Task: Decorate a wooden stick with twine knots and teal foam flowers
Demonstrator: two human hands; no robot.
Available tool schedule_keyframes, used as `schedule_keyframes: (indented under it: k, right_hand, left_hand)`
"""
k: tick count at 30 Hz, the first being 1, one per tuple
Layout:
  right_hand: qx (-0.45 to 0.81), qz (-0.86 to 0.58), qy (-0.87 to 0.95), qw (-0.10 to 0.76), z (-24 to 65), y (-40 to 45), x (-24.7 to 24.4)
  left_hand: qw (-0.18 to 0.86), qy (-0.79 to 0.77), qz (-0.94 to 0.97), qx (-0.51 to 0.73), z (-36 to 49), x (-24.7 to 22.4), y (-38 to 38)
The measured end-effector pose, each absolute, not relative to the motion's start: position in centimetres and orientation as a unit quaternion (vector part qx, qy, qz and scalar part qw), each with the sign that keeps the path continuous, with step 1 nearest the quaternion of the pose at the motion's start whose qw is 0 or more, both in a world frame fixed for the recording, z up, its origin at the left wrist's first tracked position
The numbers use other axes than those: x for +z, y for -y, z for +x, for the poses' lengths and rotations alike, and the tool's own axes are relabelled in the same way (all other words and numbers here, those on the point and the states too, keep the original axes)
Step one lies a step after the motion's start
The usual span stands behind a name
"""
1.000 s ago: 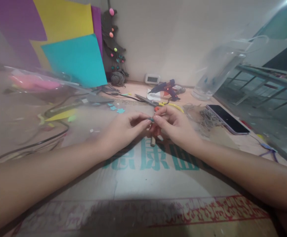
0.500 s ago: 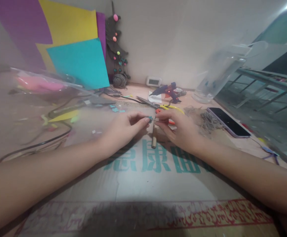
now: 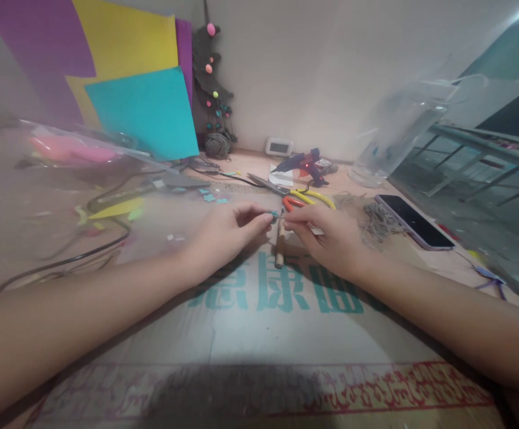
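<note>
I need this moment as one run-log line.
left hand: pinches small teal piece; right hand: close by, hold unclear; nearby: wooden stick; beyond: scissors

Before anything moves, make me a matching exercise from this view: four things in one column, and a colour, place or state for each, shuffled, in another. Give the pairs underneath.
Things
1. Teal piece
2. Scissors
3. Phone
4. Glue gun

Descriptions
A. Shows a small red light
B. Dark screen facing up
C. Held at the fingertips of the left hand
D. Has yellow on its handles

Pairs: 1-C, 2-D, 3-B, 4-A
</note>
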State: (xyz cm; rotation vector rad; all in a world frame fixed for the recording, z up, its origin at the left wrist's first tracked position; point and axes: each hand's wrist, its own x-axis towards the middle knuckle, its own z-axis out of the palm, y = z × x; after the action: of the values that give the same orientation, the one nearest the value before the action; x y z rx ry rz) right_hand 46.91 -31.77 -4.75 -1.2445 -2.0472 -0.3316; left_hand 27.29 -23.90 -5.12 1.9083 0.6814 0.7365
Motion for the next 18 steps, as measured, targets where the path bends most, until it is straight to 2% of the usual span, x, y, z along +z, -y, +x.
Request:
schedule_keyframes:
  k: [18]
  right_hand:
    - [-0.146,-0.464,0.816,0.312,47.21,31.71,-4.46]
  left_hand:
    - [0.464,-0.285,0.783,0.301,27.44,-5.06,23.85]
